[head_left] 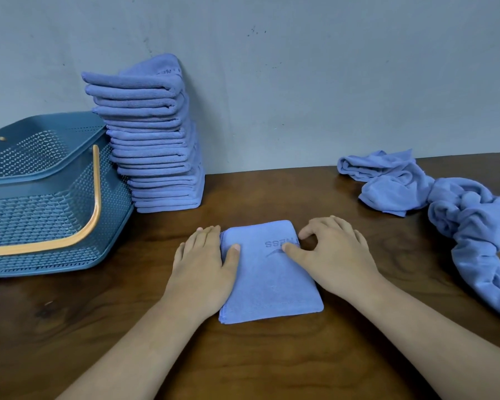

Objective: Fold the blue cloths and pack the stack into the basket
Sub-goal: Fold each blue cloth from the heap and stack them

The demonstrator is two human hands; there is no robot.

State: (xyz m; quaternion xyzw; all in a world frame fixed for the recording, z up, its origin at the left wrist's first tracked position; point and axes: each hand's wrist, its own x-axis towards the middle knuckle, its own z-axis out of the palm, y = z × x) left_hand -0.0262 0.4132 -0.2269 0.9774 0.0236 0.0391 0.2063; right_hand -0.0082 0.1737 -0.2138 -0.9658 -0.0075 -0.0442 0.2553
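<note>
Centrally, folded cloth (269, 281), left fingers (205, 235) flat, right fingers (309, 230) pinching it, stack (156, 157) touching basket (55, 180)

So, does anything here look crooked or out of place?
Yes, the tall stack of folded cloths against the wall is askew. Its upper layers jut left toward the basket, well off the bottom ones, so the pile looks unsteady. The single folded cloth nearer the camera looks neat.

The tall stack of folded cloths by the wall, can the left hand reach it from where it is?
Probably yes. The left hand rests on the folded cloth, and only bare table lies between it and the stack of folded cloths. The basket stands to the stack's left, out of the way.
</note>
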